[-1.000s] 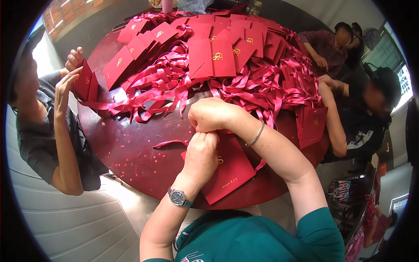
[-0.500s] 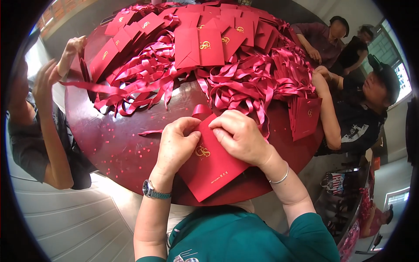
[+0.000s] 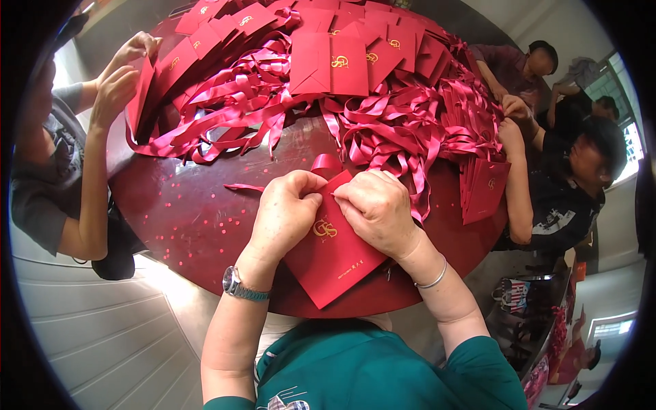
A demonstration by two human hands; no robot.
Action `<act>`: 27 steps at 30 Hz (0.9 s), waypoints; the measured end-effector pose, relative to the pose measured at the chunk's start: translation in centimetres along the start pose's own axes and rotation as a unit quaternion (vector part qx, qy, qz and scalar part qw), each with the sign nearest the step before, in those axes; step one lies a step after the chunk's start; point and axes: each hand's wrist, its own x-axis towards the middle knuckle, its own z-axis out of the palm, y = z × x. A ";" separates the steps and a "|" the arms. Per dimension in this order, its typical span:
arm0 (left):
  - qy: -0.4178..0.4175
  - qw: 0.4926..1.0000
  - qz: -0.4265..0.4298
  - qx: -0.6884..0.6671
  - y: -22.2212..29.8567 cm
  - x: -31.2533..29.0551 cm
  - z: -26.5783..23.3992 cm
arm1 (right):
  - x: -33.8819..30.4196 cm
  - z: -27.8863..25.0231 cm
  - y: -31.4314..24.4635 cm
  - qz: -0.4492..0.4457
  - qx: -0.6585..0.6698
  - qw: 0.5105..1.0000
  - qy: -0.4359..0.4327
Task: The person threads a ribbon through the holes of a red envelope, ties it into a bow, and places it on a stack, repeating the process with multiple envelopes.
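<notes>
A flat red paper gift bag (image 3: 348, 263) with a gold emblem lies tilted at the near edge of the table in front of me. My left hand (image 3: 287, 212) pinches at its upper left edge, thumb and index finger pressed together. My right hand (image 3: 379, 210) is closed at the upper right edge, its fingers curled with the thumb against them. Between and just beyond my hands, a loop of red ribbon (image 3: 326, 162) stands up at the bag's top. What my fingertips grip on the far side is hidden.
Red bags (image 3: 350, 65) are heaped at the far side, with tangled red ribbons (image 3: 383, 126) before them. Another stack of bags (image 3: 485, 188) stands at right. Small red dots (image 3: 195, 232) dot the round table (image 3: 273, 287). Co-workers' hands (image 3: 119, 85) (image 3: 512, 126) work at both sides.
My hands stay at the bag's top, the fingers shifting slightly. The co-worker at left has drawn a bag upright, and the ribbon stretched toward that person now hangs lower. The view has shifted a little.
</notes>
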 end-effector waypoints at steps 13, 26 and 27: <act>0.060 0.983 0.133 0.116 -0.8 -0.5 0.9 | 0.8 1.0 -0.9 0.172 0.077 0.979 -0.072; -0.059 0.967 0.159 0.189 3.3 -0.1 -3.3 | -0.4 -0.8 -1.4 0.147 0.080 0.979 -0.113; -0.120 0.960 0.148 0.205 3.3 0.3 -3.4 | -0.5 -0.9 -1.5 0.147 0.087 0.979 -0.108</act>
